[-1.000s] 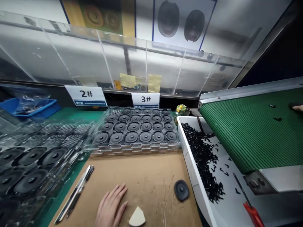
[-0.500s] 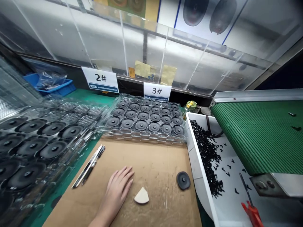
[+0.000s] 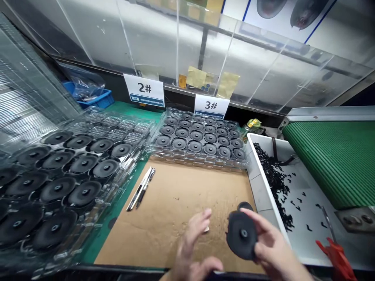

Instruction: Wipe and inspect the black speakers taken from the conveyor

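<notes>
My right hand (image 3: 272, 244) pinches a black rubber disc (image 3: 239, 238) by its edge, fingers behind and thumb in front. The disc is tilted up above the cardboard sheet (image 3: 181, 187), a small raised hub at its centre. My left hand (image 3: 191, 244), slightly blurred, hovers to the left of it with thumb and fingers apart and nothing in them. Behind the held disc, a second black disc (image 3: 245, 205) lies on the cardboard, partly covered. Only a sliver of the white wedge (image 3: 206, 229) shows past my left fingers.
Clear plastic trays of black discs stand at the left (image 3: 84, 162) and at the back (image 3: 195, 146). Pens (image 3: 142, 189) lie on the cardboard's left side. To the right are a white bin (image 3: 268, 195) of small black parts, red-handled scissors (image 3: 336, 253) and a green conveyor belt (image 3: 336, 156).
My right hand has come into view holding a black disc. My left hand has lifted off the cardboard and moved right, now covering most of the wedge. The view has shifted left.
</notes>
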`<action>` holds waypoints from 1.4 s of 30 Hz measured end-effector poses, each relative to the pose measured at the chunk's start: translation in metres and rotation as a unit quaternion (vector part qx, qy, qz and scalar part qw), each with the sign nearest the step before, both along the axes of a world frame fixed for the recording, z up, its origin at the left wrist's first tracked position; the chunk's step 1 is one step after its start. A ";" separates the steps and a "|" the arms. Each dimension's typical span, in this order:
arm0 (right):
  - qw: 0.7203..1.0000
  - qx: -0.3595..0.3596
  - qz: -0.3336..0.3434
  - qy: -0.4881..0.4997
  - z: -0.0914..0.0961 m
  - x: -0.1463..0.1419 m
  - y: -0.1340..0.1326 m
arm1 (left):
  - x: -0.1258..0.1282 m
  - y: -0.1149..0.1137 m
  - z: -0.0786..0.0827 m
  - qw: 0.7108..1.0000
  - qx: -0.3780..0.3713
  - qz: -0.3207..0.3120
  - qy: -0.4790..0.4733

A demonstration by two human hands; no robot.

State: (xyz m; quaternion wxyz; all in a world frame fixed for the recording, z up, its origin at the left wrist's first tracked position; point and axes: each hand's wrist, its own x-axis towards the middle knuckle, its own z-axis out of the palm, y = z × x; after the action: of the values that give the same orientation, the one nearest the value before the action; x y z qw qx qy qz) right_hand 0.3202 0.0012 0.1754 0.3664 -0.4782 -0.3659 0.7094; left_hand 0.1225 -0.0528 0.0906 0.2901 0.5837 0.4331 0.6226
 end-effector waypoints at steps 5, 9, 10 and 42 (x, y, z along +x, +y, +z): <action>0.983 -0.107 -0.026 0.144 -0.051 -0.071 -0.044 | -0.002 -0.014 -0.009 0.999 -0.012 -0.020 0.022; 0.981 -0.087 -0.021 0.172 -0.055 -0.096 -0.055 | -0.015 -0.031 -0.014 0.987 -0.117 0.024 -0.106; 0.984 -0.072 -0.012 0.163 -0.054 -0.101 -0.056 | -0.018 -0.036 -0.014 0.981 -0.132 0.035 -0.138; 0.847 0.301 0.195 -0.393 -0.129 -0.055 -0.012 | -0.062 -0.028 -0.030 0.764 -0.345 -0.006 -0.544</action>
State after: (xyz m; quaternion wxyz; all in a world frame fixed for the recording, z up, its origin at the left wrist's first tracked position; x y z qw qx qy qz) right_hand 0.2650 -0.0110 0.0463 0.1721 -0.5025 -0.7602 0.3740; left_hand 0.0610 -0.0804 0.0608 0.6629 0.0097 0.3848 0.6422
